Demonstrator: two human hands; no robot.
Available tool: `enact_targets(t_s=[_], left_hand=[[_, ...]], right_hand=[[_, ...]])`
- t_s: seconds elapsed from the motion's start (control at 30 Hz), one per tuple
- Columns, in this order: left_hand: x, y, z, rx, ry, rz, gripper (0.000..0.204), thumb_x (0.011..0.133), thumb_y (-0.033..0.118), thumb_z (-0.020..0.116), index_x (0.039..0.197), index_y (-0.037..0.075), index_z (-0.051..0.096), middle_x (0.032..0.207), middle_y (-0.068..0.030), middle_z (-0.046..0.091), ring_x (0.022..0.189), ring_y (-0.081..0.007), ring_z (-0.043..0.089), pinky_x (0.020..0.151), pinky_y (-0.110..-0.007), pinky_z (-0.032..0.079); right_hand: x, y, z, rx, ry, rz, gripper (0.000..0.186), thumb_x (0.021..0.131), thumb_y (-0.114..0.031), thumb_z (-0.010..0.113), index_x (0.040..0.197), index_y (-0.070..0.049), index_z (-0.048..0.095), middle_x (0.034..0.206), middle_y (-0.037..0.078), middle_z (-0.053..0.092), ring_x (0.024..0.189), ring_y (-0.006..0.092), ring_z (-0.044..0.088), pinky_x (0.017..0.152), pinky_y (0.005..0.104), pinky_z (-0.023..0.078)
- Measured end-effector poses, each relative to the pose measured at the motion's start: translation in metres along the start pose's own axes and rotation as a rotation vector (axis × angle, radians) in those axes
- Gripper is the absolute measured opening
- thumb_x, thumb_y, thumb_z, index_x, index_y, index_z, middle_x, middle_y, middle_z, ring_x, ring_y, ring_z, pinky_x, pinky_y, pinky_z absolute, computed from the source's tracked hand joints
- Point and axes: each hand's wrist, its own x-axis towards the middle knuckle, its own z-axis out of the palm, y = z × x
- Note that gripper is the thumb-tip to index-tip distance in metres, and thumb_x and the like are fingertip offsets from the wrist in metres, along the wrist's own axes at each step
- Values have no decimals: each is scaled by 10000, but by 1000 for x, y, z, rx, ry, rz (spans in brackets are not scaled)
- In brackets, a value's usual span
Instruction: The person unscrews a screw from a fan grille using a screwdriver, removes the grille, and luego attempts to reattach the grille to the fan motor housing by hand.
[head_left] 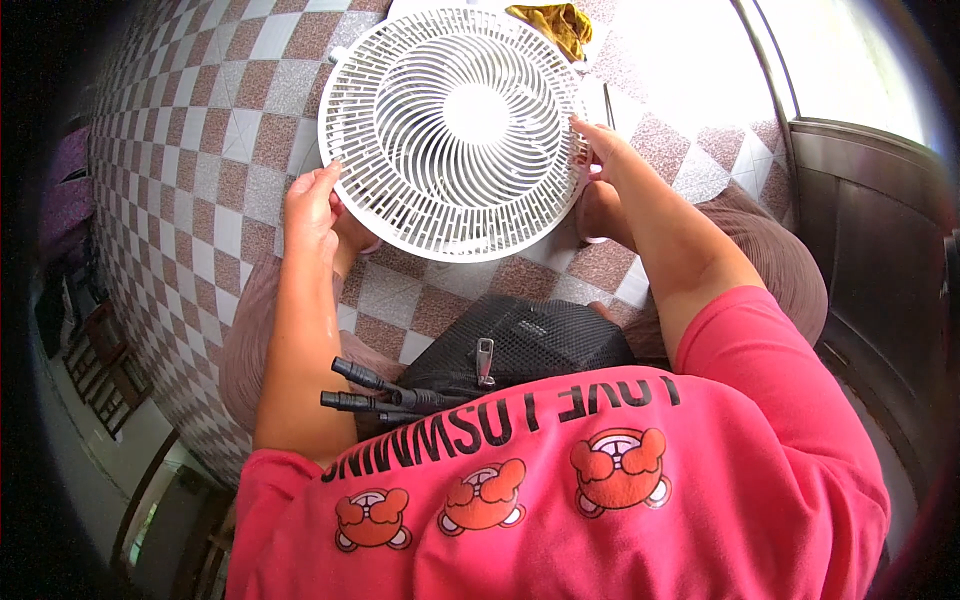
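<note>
A round white fan grille (395,215) with a spiral of slats and a solid disc at its centre faces up in front of me, over the floor. My left hand (314,207) pinches its lower left rim, thumb and fingers closed on the edge. On the opposite side my right hand (601,148) grips the right rim, a fingertip resting on the slats. What lies under the grille, and whether the rest of a fan is joined to it, is mostly hidden.
Beyond the grille a yellow-brown cloth (562,28) lies on the checkered tile floor (225,120). Between my knees hangs a black mesh bag (530,335) with black cable connectors (365,400) beside it. A metal door panel (860,190) stands at the right. Wooden furniture (105,365) is at the far left.
</note>
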Motion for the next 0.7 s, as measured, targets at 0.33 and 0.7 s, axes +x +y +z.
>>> enact_targets(t_s=[0.33, 0.7], left_hand=[[14, -15, -11, -157, 129, -24, 175, 837, 215, 666, 897, 120, 533, 800, 9, 608, 650, -98, 563, 498, -257, 434], [-17, -67, -16, -567, -250, -296, 631, 815, 482, 654, 1286, 101, 474, 1196, -60, 595, 1058, -241, 587, 896, -427, 491]], right_hand=[[1, 7, 1, -57, -40, -61, 393, 821, -386, 703, 1058, -119, 536, 904, 23, 620, 758, 145, 594, 660, 331, 527], [-15, 9, 8, 44, -111, -114, 378, 810, -365, 722, 1020, -103, 549, 897, 18, 634, 745, 149, 615, 653, 320, 538]])
